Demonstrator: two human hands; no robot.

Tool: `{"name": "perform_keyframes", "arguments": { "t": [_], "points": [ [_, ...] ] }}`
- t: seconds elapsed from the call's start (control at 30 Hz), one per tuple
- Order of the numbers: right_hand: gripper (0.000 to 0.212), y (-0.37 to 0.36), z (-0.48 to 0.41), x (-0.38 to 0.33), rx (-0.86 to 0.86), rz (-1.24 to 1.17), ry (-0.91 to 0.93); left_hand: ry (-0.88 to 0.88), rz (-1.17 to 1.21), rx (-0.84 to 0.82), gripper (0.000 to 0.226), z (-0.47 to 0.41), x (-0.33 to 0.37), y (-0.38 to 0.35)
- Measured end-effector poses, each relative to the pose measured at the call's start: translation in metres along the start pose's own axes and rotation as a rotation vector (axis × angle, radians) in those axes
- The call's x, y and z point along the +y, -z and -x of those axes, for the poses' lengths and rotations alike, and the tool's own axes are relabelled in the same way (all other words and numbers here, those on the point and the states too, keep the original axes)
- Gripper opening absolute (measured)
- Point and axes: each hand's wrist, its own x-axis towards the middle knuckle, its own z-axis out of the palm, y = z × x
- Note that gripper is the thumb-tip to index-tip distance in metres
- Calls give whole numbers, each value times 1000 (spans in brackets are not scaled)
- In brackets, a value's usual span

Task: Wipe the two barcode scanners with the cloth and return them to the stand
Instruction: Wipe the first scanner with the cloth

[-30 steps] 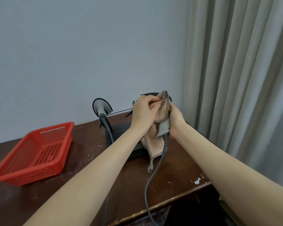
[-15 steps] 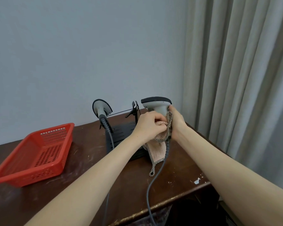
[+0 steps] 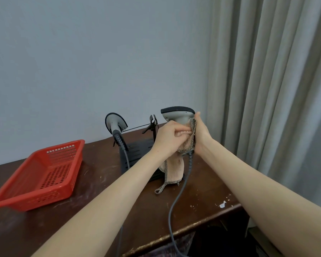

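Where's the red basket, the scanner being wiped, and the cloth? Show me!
red basket (image 3: 62,190), head view, on its front right wall.
held scanner (image 3: 178,113), head view, on its grey head above the hands.
cloth (image 3: 175,168), head view, on the pink part hanging below the hands.

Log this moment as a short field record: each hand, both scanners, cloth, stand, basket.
left hand: presses the cloth against the held scanner's handle
right hand: grips the held scanner from the right
held scanner: upright, head above both hands, cable hanging down
cloth: beige, checkered edge, lower part dangling
second scanner: on the stand, untouched
stand: black, on the table behind the hands
basket: red, at left
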Motion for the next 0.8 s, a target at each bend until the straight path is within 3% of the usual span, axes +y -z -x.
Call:
{"name": "perform_keyframes", "arguments": {
  "t": [0.07,0.17,0.37,0.53,0.63,0.8],
  "points": [
    [77,2,-4,1,42,39,-6,8,1,-33,23,2,0,2],
    [52,2,0,1,98,85,59,-3,-69,-53,23,4,4,4],
    [33,-8,4,0,23,2,31,50,82,300,25,-15,5,11],
    [38,-7,6,-4,-56,-27,60,20,22,182,25,-13,10,1],
    [56,-2,4,-9,-86,35,60,16,17,146,23,-3,9,-4],
    [43,-2,12,-9,-69,66,-6,47,22,117,22,7,7,-2]
  ]
}}
